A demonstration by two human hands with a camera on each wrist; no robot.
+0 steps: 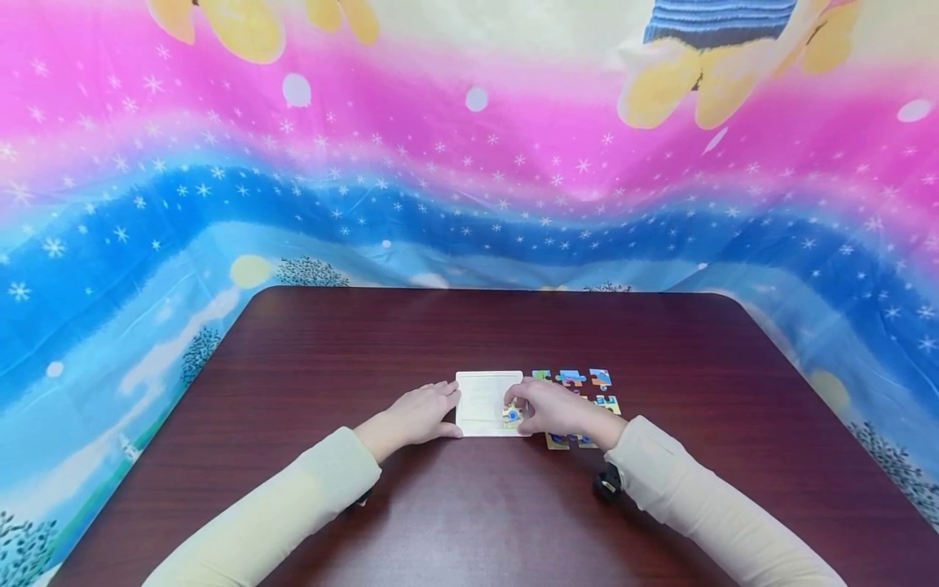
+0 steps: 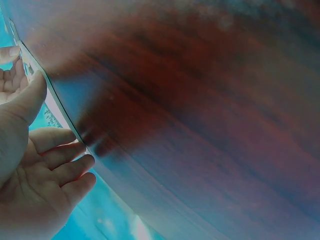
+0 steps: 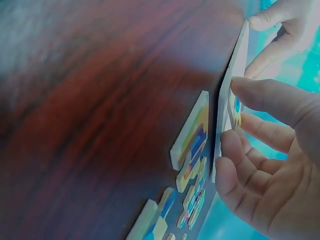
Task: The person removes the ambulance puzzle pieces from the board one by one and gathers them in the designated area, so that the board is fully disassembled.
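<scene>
A white rectangular puzzle tray (image 1: 480, 399) lies flat on the table, in the middle of the head view. My left hand (image 1: 418, 414) rests against its left edge, with fingers fairly straight and the thumb near the close corner. Over the tray's right side, my right hand (image 1: 555, 408) pinches a jigsaw piece (image 1: 513, 416) that has a blue round shape on it. In the right wrist view the thumb and fingers are around this piece (image 3: 237, 104), at the tray's surface. Whether the piece touches the tray floor I cannot tell.
Several loose jigsaw pieces (image 1: 570, 377) lie to the right of the tray, partly hidden under my right hand and wrist. The dark wooden table (image 1: 352, 334) has a patterned cloth (image 1: 469, 187) hanging behind it and at its sides.
</scene>
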